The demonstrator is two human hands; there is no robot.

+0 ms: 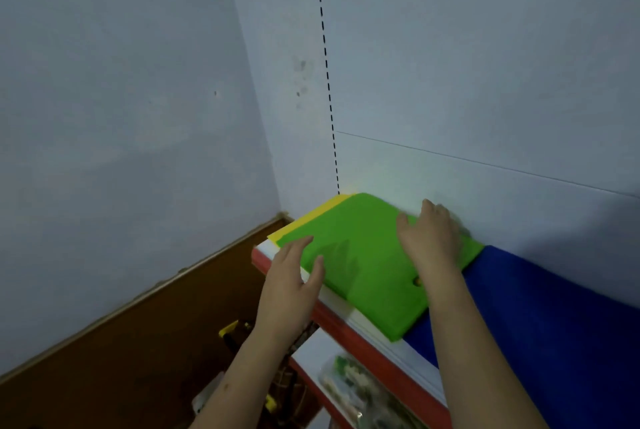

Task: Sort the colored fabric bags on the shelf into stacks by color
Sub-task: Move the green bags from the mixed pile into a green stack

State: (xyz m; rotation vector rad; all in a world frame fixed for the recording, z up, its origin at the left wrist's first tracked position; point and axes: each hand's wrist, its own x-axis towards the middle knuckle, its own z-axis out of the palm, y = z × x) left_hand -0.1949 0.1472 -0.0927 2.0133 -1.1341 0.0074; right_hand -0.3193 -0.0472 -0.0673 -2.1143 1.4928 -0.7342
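I see a green bag (363, 265) lying flat on the top shelf (388, 342), tucked into the corner where the two pale walls meet. It sits on a yellow bag (311, 217), of which only a strip shows along the far left edge. On its right side the green bag overlaps a blue bag (554, 317), which spreads along the shelf toward the right edge of the view.

My right hand (431, 238) lies palm down on the far right part of the green bag, close to the back wall, with the fingers straight and spread; it presses flat and grasps nothing. My left hand (294, 276) is at the near left edge of the green bag, over the front of the shelf, fingers extended and loosely apart, thumb out toward the fabric. It looks released, and I cannot tell whether the fingertips actually touch the bag or hang just above it.

The shelf has a white top surface and a red front rail. Below it a lower shelf (311, 349) holds a clear plastic packet (360, 390) with green and pale contents. Down on the left runs a brown floor (121, 352) with a lighter skirting along the wall, and some yellow-and-black items (232, 330) lie there, too dim to make out.
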